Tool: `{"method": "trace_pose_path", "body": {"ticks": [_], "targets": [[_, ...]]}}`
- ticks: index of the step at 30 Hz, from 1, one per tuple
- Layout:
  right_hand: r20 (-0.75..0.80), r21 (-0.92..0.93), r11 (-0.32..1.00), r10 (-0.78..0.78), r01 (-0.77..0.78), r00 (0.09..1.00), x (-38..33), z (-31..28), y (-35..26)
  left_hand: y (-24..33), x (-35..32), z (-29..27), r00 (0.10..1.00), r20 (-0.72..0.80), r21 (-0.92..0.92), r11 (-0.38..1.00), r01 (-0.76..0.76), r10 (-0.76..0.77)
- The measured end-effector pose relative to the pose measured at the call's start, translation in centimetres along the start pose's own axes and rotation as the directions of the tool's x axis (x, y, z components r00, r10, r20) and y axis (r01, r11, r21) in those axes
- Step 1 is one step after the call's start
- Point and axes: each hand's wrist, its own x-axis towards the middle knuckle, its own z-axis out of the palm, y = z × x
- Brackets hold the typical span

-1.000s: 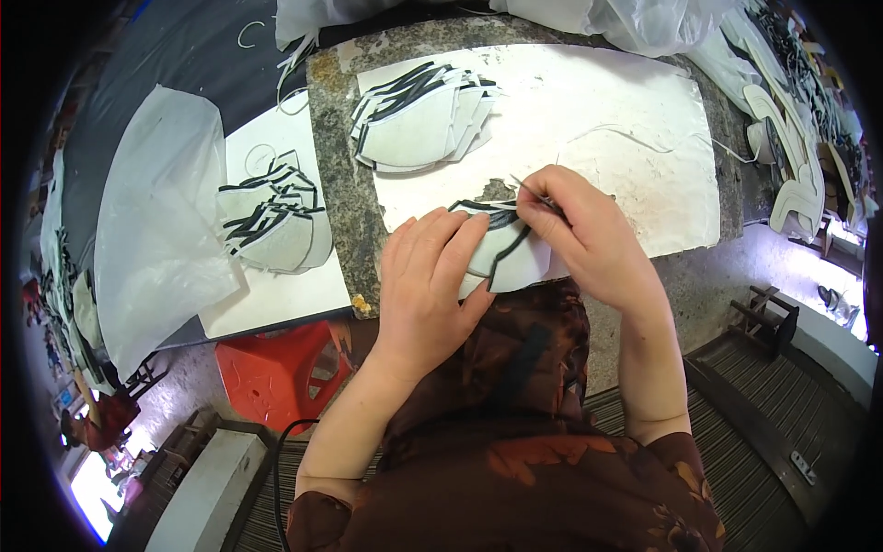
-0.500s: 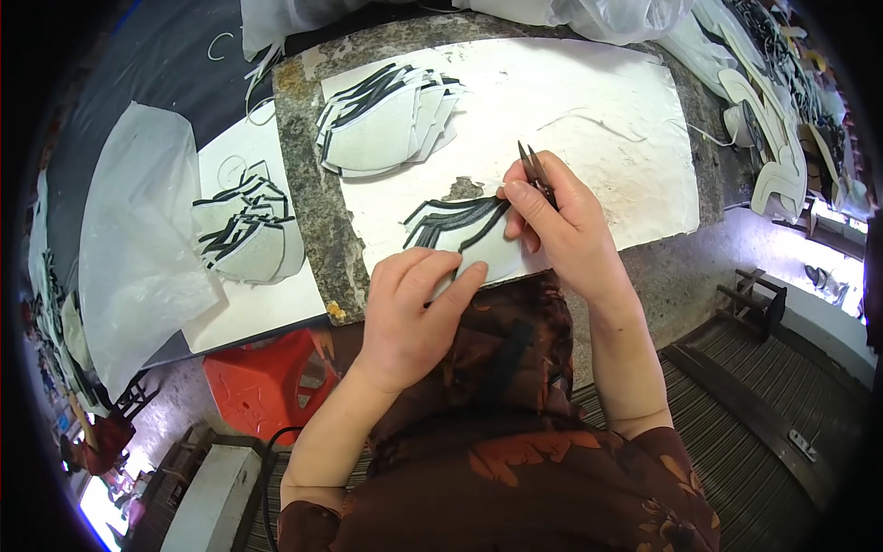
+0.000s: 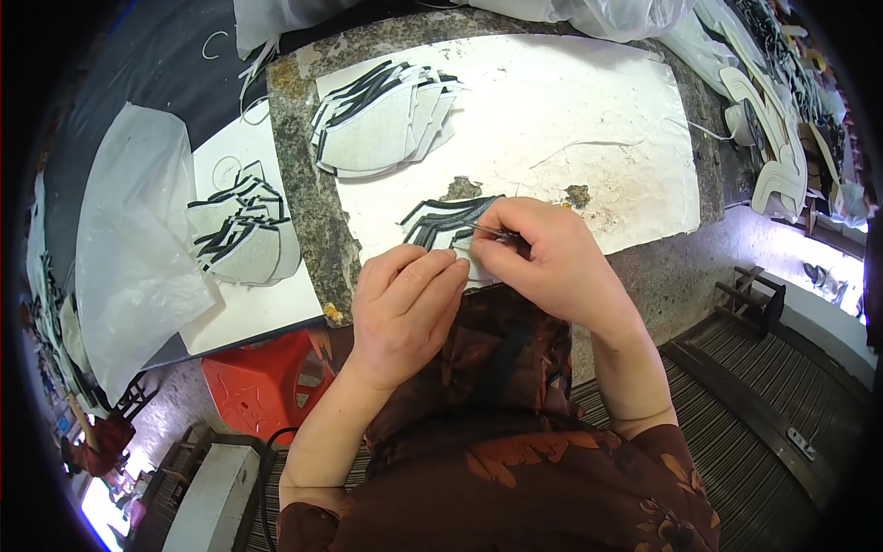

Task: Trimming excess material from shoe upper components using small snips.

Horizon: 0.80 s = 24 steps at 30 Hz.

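Fingertips of the right hand (image 3: pixel 552 262) pinch a thin metal tool (image 3: pixel 486 231) against the black-striped piece (image 3: pixel 441 224) on the white sheet (image 3: pixel 589 120). The left hand (image 3: pixel 405 304) lies flat, fingers together, pressing the piece's near edge. Two stacks (image 3: pixel 382 120) (image 3: pixel 244 237) of similar pieces lie further left.

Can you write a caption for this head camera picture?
Two hands, left hand and right hand, work a white, black-striped piece.
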Motion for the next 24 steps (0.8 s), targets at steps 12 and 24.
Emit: {"method": "trace_pose_path", "body": {"ticks": [12,24], "targets": [[-0.098,-0.086,0.995,-0.058,0.05,0.993,0.42,0.63,0.24,0.23,0.22,0.17,1.0,-0.028,0.02,1.0,-0.002,0.003],[-0.149,-0.083,0.996,-0.048,0.036,0.988,0.2,1.12,0.31,0.75,0.42,-0.14,1.0,0.005,0.068,0.998,0.013,-0.014]]}}
